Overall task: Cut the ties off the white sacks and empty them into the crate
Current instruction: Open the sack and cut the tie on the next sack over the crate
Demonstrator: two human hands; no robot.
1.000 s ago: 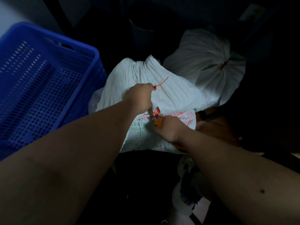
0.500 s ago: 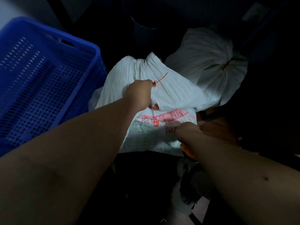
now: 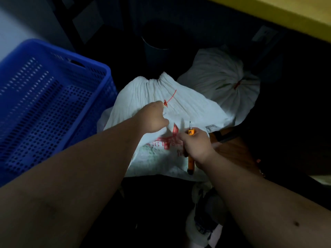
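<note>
A white sack (image 3: pixel 193 108) with red print lies in front of me. Its gathered neck is bound by a red tie (image 3: pixel 169 100). My left hand (image 3: pixel 155 117) is closed on the sack's neck right beside the tie. My right hand (image 3: pixel 196 145) grips an orange utility knife (image 3: pixel 191 149), blade pointing up just below and right of the tie, over the sack. A second white sack (image 3: pixel 218 81), tied with a red tie (image 3: pixel 238 85), sits behind to the right. The blue perforated crate (image 3: pixel 53 104) stands to the left, with nothing visible inside.
A dark round bin (image 3: pixel 157 45) stands behind the sacks. A yellow table edge (image 3: pixel 286 17) runs across the top right. A brown object (image 3: pixel 232 149) lies right of the near sack. A shoe (image 3: pixel 202 224) is on the dark floor below.
My right hand has come back up from the sack's lower right edge, bringing the orange knife with its blade up near the tie. My left hand keeps its hold on the neck.
</note>
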